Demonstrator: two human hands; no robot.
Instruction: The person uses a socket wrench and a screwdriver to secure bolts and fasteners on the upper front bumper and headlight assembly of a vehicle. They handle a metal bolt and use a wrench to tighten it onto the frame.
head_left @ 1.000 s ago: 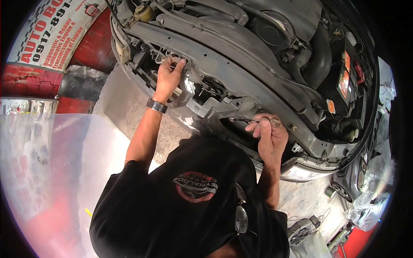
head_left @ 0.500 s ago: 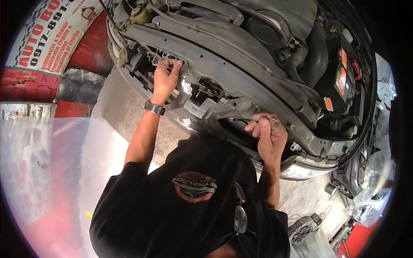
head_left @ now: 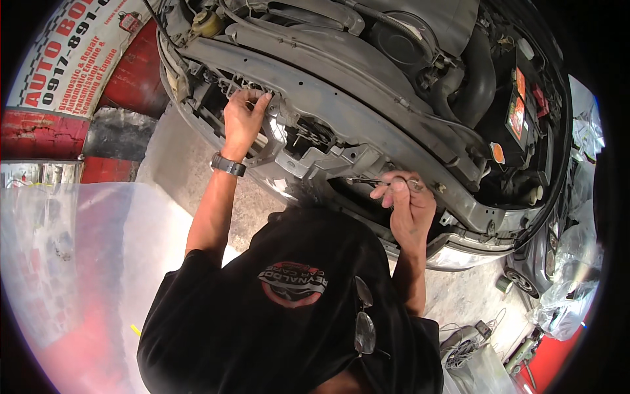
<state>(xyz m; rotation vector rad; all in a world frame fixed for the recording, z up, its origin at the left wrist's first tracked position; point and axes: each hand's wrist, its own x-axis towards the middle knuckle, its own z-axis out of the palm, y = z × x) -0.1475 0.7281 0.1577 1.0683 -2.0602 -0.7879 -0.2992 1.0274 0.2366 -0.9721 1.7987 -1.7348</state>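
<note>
The open engine bay (head_left: 420,72) of a car filled the upper view, holding a black battery (head_left: 518,118) at its right side and a yellowish fluid tank (head_left: 209,23) at upper left. The left hand (head_left: 241,121), wearing a wristwatch (head_left: 228,164), gripped the grey front panel (head_left: 341,111). The right hand (head_left: 410,207) was clenched around a thin metal tool (head_left: 367,181) at the panel's lower edge.

Head cam, downward, close-up view.

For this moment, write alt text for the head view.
Both hands reach into a car's open front: the left hand grips the grey front panel, while the right hand holds a thin metal tool against it.
</note>
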